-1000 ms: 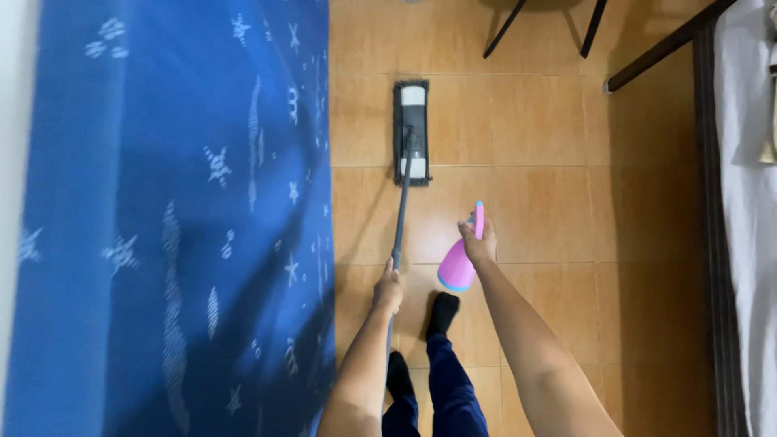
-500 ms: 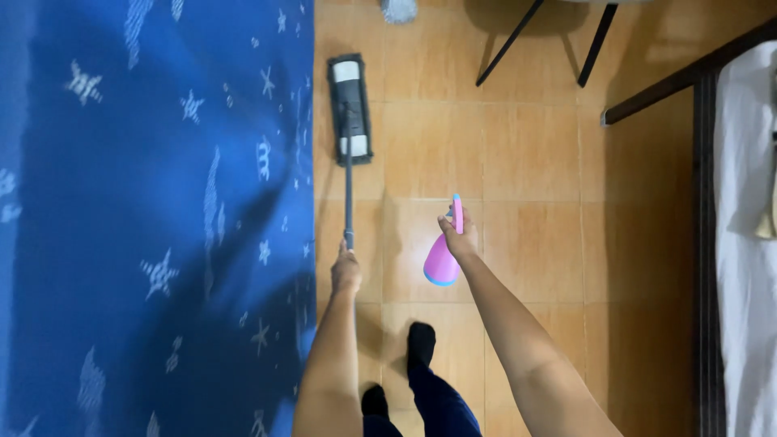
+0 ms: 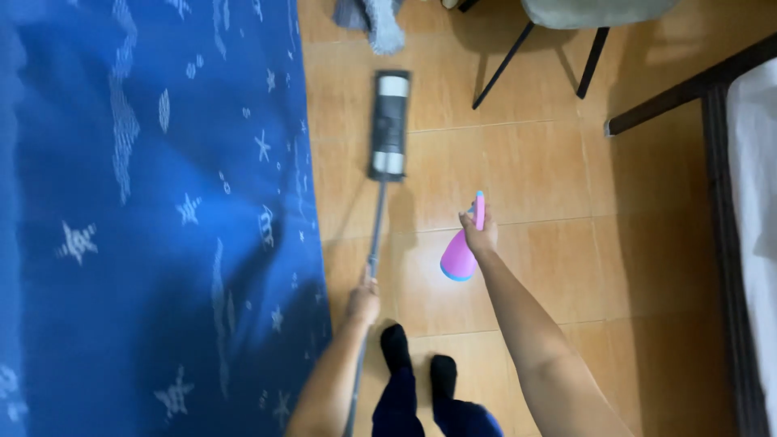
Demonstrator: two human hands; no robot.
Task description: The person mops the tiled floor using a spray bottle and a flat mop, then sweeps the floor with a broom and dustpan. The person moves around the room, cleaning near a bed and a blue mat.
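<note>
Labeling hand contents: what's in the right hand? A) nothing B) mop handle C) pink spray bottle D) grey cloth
C: the right hand grips a pink spray bottle with a blue trim over the tiled floor, while the left hand holds the flat mop's handle.

Glossy tan floor tiles point(image 3: 534, 170) fill the frame's middle. The blue starred cloth point(image 3: 146, 243) at left looks matt and woven. The pink spray bottle point(image 3: 459, 259) is smooth plastic.

Head view, straight down, floor point(image 3: 534, 162)
</note>
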